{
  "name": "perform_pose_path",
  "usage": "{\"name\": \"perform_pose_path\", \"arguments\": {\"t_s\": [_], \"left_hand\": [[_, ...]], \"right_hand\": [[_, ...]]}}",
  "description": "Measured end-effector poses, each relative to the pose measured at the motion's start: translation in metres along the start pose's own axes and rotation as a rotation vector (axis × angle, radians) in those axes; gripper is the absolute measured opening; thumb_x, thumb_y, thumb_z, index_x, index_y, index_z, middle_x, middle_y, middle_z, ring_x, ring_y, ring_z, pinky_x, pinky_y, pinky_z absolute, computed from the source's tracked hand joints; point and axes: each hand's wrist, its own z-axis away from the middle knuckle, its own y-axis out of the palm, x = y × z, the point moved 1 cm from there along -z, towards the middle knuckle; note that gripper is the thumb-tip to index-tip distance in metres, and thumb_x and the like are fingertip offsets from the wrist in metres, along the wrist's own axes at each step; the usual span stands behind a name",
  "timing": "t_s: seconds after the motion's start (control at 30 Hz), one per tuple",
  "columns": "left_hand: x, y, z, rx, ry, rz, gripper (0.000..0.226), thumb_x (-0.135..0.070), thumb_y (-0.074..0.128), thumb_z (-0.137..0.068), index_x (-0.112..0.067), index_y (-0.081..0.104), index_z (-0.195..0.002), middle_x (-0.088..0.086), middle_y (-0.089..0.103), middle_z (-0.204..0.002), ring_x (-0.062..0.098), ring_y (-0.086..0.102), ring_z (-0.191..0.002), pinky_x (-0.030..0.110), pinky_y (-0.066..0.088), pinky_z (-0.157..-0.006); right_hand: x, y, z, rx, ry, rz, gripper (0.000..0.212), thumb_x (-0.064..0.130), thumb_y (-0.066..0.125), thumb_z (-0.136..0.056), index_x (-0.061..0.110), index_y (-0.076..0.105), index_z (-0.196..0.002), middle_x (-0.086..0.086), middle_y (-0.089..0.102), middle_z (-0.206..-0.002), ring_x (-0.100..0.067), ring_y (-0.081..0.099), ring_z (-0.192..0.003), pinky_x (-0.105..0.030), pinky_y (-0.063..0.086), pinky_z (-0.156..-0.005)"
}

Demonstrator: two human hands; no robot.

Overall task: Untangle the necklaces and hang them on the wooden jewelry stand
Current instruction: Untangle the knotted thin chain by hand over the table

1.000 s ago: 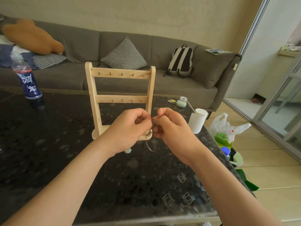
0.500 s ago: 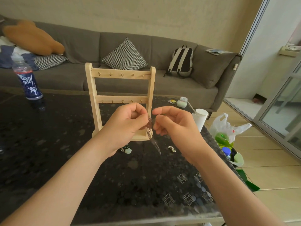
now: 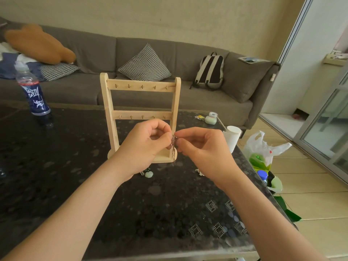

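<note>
View: head
Left hand (image 3: 148, 146): fingers curled, thumb and forefinger pinching the chain (image 3: 173, 146) at its top, raised above the table (image 3: 75, 166).
Right hand (image 3: 203, 147): fingertips pinching the same chain from the other side, nearly touching the left hand.
Chain: thin and silver, bunched between both hands, with a short length hanging down in front of the stand's base.
Stand (image 3: 140, 117): wooden, upright on the table just behind the hands, with two cross rails of small hooks.
Pendant (image 3: 148, 174): pale green, lying on the table below the left hand, near the stand's base.
Second chain (image 3: 199, 172): small silver heap on the table under the right wrist.
Bottle (image 3: 33, 93): blue label, upright at the far left of the table.
Cup (image 3: 232, 136): white, at the table's right edge.
Bag (image 3: 263, 147): white plastic, on the floor to the right.
Sofa (image 3: 84, 87): grey, behind the table, carrying a checked cushion (image 3: 145, 65) and a backpack (image 3: 210, 70).
</note>
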Motion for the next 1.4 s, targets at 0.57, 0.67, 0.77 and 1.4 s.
{"name": "perform_pose_path", "arguments": {"t_s": [0.57,0.67,0.77,1.4], "left_hand": [[0.0056,-0.0001,-0.0020,0.060,-0.002,0.032,0.013,-0.026,0.060,-0.106,-0.027,0.072,-0.101,-0.012,0.070,-0.087,0.014,0.070,-0.089,0.034,0.059,-0.092],[0.0065,-0.0001,-0.0024,0.078,0.024,0.016,0.013,-0.027,0.059,-0.107,-0.031,0.070,-0.100,-0.016,0.066,-0.089,0.009,0.067,-0.089,0.029,0.056,-0.089],[0.0073,0.0000,-0.0026,0.091,0.047,0.001,0.012,-0.030,0.059,-0.107,-0.033,0.068,-0.100,-0.017,0.064,-0.092,0.010,0.065,-0.094,0.028,0.055,-0.089],[0.0066,0.0033,-0.0006,0.165,-0.023,-0.025,0.020,-0.033,0.052,-0.110,-0.029,0.072,-0.109,-0.011,0.071,-0.095,0.004,0.067,-0.093,0.021,0.051,-0.085]], "right_hand": [[0.0018,-0.0011,0.0000,-0.020,0.014,-0.019,0.012,0.011,0.077,-0.094,0.018,0.081,-0.103,0.000,0.081,-0.086,-0.016,0.076,-0.079,-0.030,0.064,-0.075],[0.0052,-0.0012,0.0003,0.039,0.126,-0.177,0.016,0.008,0.066,-0.101,0.012,0.080,-0.105,-0.010,0.079,-0.084,-0.020,0.074,-0.073,-0.035,0.062,-0.073],[0.0071,0.0000,0.0014,0.072,0.173,-0.259,0.022,0.012,0.057,-0.108,0.007,0.078,-0.108,-0.018,0.078,-0.084,-0.029,0.074,-0.073,-0.040,0.062,-0.073],[0.0080,0.0022,0.0003,-0.078,-0.169,0.264,0.013,0.014,0.071,-0.095,0.022,0.079,-0.087,0.012,0.073,-0.068,-0.010,0.071,-0.065,-0.019,0.054,-0.061]]}}
